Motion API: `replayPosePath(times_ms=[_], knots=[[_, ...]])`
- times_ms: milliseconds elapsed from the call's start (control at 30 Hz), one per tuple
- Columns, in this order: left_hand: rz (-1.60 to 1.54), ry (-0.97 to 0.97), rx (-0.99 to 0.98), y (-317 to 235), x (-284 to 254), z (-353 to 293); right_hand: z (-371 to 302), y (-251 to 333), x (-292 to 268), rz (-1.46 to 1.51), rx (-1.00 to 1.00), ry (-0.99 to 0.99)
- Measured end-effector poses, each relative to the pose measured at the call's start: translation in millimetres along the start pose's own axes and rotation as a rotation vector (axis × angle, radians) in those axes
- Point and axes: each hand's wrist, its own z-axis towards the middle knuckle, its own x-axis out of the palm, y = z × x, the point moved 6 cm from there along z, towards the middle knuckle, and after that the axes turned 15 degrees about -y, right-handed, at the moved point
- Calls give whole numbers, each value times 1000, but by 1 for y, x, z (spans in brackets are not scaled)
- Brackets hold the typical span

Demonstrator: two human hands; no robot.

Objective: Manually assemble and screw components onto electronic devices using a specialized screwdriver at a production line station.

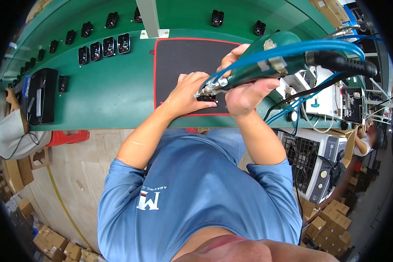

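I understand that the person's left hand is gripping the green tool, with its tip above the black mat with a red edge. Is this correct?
Not quite: the head view shows the right hand gripping the green tool, its tip above the black mat with a red edge.

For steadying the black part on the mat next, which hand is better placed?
Probably the left hand: it sits low over the mat, cupped about the black part. The right hand is busy gripping the green tool.
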Motion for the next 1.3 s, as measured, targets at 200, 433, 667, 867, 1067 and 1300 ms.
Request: replayPosePath(times_ms=[200,433,667,867,1067,1300], knots=[[81,138,-21,9,9,0,16,21,10,1,50,-15],[394,178,209,11,-6,106,51,87,-32,-17,-34,-107],[1250,323,-35,160,-12,213,24,67,-58,-90,17,-1],[1370,399,-316,197,-17,201,26,50,-78,-90,80,36],[719,359,1,124,28,212,29,48,-76,-77,50,23],[401,132,-30,135,35,186,25,53,-66,-76,46,55]])
